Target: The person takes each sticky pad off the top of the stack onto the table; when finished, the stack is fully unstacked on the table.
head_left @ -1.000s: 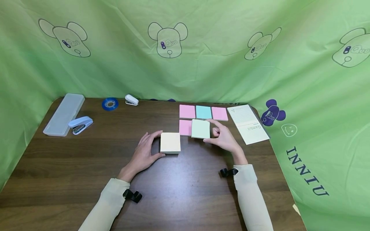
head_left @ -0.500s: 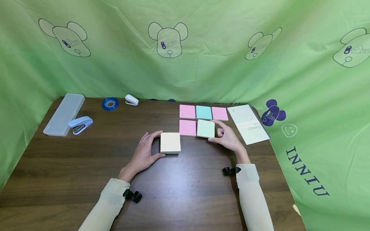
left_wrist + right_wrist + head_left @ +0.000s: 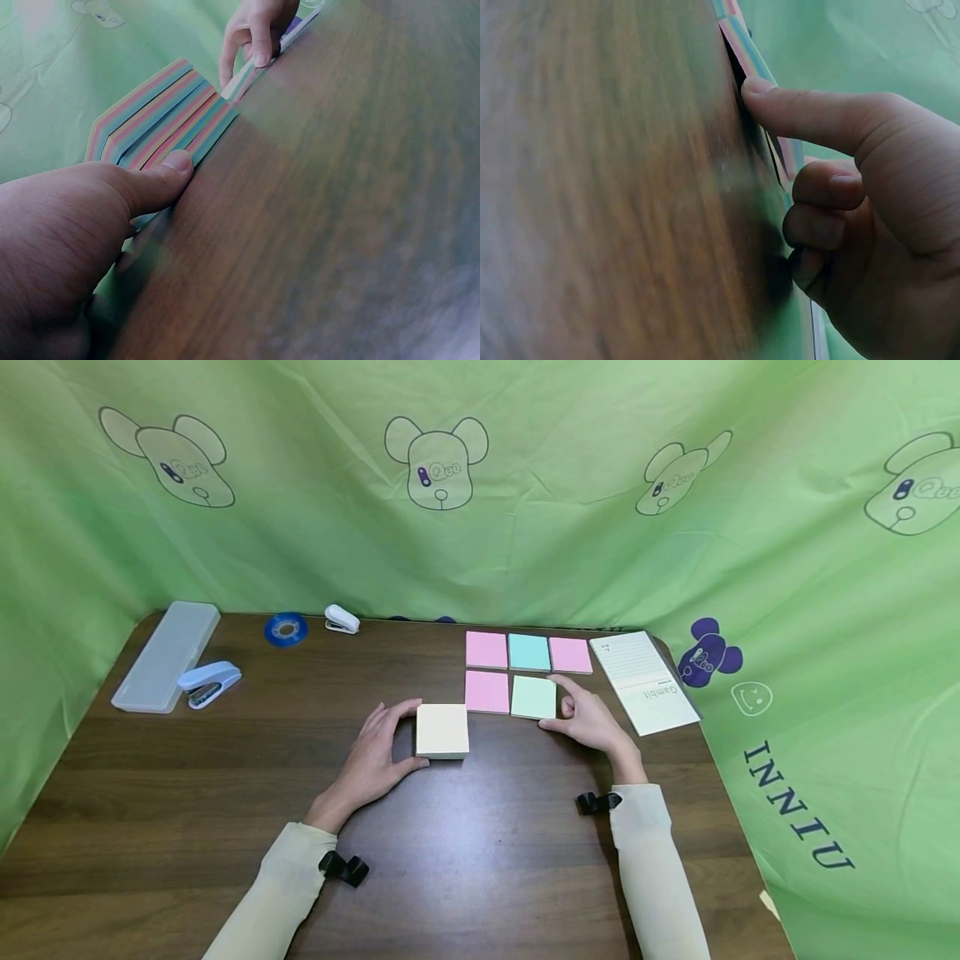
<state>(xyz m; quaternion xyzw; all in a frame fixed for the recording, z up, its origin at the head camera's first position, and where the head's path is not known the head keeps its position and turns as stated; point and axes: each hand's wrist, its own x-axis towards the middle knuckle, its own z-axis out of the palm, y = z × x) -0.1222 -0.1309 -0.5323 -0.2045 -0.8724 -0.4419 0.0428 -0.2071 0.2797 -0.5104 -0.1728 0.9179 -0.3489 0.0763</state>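
Observation:
In the head view my left hand point(image 3: 369, 753) grips a thick stack of sticky note pads point(image 3: 442, 730) by its near and far edges; the top is cream. Striped edges of several pads in the stack point(image 3: 161, 112) show in the left wrist view, thumb along the near side. My right hand point(image 3: 588, 720) pinches a pale green sticky note pad point(image 3: 533, 697) between thumb and index finger, the other fingers curled in. That pad lies just right of a pink pad point(image 3: 487, 692), below a turquoise pad point(image 3: 528, 652). Its striped edge point(image 3: 742, 45) appears in the right wrist view.
Two more pink pads, one at left point(image 3: 486, 650) and one at right point(image 3: 571, 655), flank the turquoise one. An open notebook point(image 3: 645, 683) lies at right. Along the left stand a translucent case point(image 3: 167, 658), a blue stapler point(image 3: 209, 683), blue tape point(image 3: 286, 630) and a small white stapler point(image 3: 342, 619).
My right hand has shifted the pale green pad rightward, off the pink pad it overlapped, then slightly toward me, leaving a gap below the turquoise pad. My left hand and its stack have stayed put.

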